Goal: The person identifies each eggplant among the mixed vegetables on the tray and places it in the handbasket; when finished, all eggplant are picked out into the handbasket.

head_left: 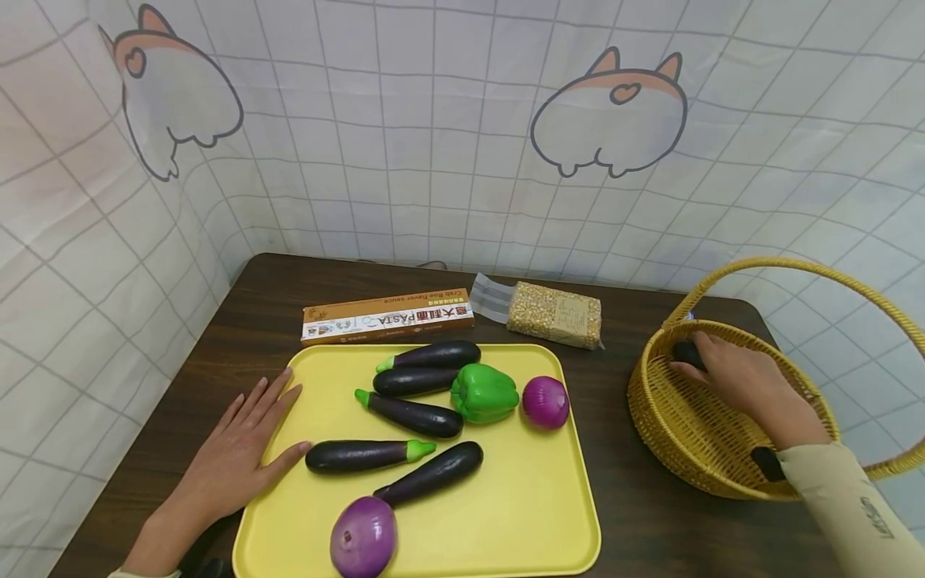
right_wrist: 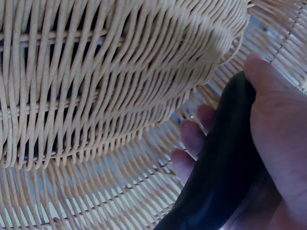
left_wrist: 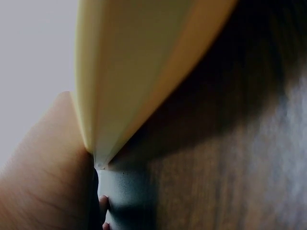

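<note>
Eggplant (right_wrist: 223, 153) gripped in R hand (head_left: 740, 381), inside basket (head_left: 661, 421). Tray (head_left: 513, 514) w/ grn pepper (head_left: 485, 393) L of basket; L hand (head_left: 234, 453) spread wide at tray edge farthest from basket.

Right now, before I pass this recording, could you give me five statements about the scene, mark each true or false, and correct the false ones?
1. The right hand holds an eggplant inside the wicker basket. True.
2. The left hand grips a purple onion. False: it rests, fingers spread, at the left edge of the yellow tray.
3. Five eggplants lie on the yellow tray. True.
4. The green bell pepper is in the wicker basket. False: it lies on the yellow tray.
5. The pasta box stands upright on the yellow tray. False: it lies on the table, just beyond the tray's far edge.
</note>
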A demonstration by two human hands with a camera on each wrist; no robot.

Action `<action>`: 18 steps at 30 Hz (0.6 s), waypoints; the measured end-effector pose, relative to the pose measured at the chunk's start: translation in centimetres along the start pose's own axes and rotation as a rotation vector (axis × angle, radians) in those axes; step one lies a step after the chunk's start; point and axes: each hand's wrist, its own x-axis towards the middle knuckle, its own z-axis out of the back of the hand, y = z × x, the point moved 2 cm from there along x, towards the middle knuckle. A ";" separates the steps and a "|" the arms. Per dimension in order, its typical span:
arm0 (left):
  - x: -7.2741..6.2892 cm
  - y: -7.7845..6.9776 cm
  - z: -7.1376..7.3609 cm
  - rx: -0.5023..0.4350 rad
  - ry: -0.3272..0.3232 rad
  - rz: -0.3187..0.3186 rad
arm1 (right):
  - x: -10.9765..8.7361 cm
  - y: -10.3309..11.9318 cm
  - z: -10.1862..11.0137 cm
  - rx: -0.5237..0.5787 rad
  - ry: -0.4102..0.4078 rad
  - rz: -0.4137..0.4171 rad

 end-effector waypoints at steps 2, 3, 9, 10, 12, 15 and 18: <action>0.0 0.0 0.0 0.003 -0.001 0.000 | 0.1 -0.5 -0.2 0.009 0.019 -0.017; 0.0 0.1 -0.1 0.003 -0.004 -0.001 | 0.1 -0.7 -0.3 0.015 0.025 -0.024; -0.1 0.0 -0.1 -0.010 -0.001 0.001 | 0.2 -1.6 -0.9 0.033 0.035 -0.039; -0.1 0.0 -0.1 -0.011 0.003 0.002 | 0.2 -1.7 -1.0 0.031 0.031 -0.040; -0.1 0.0 -0.2 -0.008 0.005 0.001 | 0.2 -1.8 -1.1 0.018 0.024 -0.038; -0.1 0.0 -0.2 -0.005 0.000 0.000 | 0.2 -2.0 -1.4 -0.003 0.016 -0.039; -0.1 0.0 -0.1 -0.006 -0.006 -0.001 | 0.2 -2.0 -1.6 -0.009 0.018 -0.041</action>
